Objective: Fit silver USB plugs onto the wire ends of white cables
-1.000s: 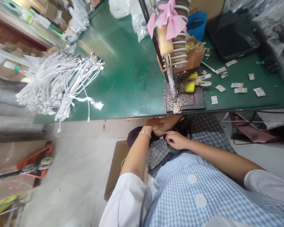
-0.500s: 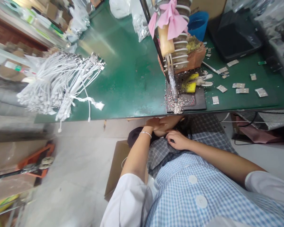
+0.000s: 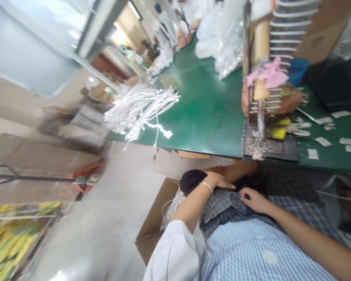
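Below the table edge, my left hand (image 3: pixel 218 180), with a thin bracelet at the wrist, rests over my lap beside a dark cloth (image 3: pixel 193 182). Its fingers are stretched out and it holds nothing visible. My right hand (image 3: pixel 254 200) lies just to the right, its fingers curled against the grey plaid cloth (image 3: pixel 222 207) on my lap; whatever is between them is hidden. The two hands are apart. A cardboard box (image 3: pixel 155 218) holding white cables (image 3: pixel 174 208) stands on the floor beside my left forearm.
Bundled white cables (image 3: pixel 140 107) lie on the green table (image 3: pixel 204 105). Further right are a soldering iron (image 3: pixel 261 117), a yellow sponge (image 3: pixel 279 129) on a dark plate, metal connectors (image 3: pixel 323 141) and a blue cup (image 3: pixel 298 72). Plastic bags (image 3: pixel 228 43) sit behind.
The view has swung left and up, so the table and hands appear farther right. My left hand has slid to the right over my lap, and cables in the box have come into view.
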The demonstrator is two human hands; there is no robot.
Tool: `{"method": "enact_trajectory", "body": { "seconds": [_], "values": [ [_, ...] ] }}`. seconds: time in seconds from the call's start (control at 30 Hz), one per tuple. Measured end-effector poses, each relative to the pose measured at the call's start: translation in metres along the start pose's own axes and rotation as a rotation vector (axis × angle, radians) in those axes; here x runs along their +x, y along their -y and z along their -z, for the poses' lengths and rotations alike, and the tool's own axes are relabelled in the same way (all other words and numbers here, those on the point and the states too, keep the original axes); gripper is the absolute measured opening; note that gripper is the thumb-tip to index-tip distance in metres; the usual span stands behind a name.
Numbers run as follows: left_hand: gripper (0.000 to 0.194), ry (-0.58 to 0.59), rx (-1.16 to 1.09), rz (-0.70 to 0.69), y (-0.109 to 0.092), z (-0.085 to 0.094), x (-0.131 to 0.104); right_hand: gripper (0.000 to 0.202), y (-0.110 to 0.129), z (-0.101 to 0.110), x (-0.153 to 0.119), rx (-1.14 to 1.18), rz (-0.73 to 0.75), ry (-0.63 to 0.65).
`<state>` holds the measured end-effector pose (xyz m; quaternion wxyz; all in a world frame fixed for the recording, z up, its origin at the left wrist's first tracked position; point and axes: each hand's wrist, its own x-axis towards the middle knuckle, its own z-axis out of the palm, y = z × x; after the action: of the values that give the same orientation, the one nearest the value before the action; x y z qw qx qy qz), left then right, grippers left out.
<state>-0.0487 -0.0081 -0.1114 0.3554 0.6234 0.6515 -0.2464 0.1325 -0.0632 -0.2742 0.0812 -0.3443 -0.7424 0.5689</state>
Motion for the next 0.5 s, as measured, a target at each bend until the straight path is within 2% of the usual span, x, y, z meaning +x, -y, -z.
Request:
{"method": "enact_trajectory", "body": {
  "seconds": [0.1,0.2,0.27,0.33,0.43,0.5],
  "values": [
    [0.042,-0.006,-0.275,-0.191,0.007,-0.009,-0.027,0.025,-0.015,0.005,0.003,0.017,-0.091,0.029],
    [0.045,-0.165,-0.505,-0.319,0.035,0.0,-0.057,0.024,-0.022,0.003,0.007,0.031,-0.148,0.051],
    [0.049,-0.365,-0.625,-0.342,0.064,0.017,-0.077,0.024,-0.024,-0.003,0.009,0.031,-0.172,0.064],
    [0.048,-0.607,-0.707,-0.301,0.097,0.042,-0.093,0.024,-0.025,-0.009,0.012,0.034,-0.188,0.065],
    [0.037,-0.942,-0.75,-0.15,0.146,0.084,-0.106,0.028,-0.027,-0.015,0.017,0.038,-0.204,0.048],
    [0.029,-1.085,-0.741,-0.027,0.174,0.111,-0.103,0.029,-0.027,-0.017,0.021,0.034,-0.218,0.039]
  ]
}}
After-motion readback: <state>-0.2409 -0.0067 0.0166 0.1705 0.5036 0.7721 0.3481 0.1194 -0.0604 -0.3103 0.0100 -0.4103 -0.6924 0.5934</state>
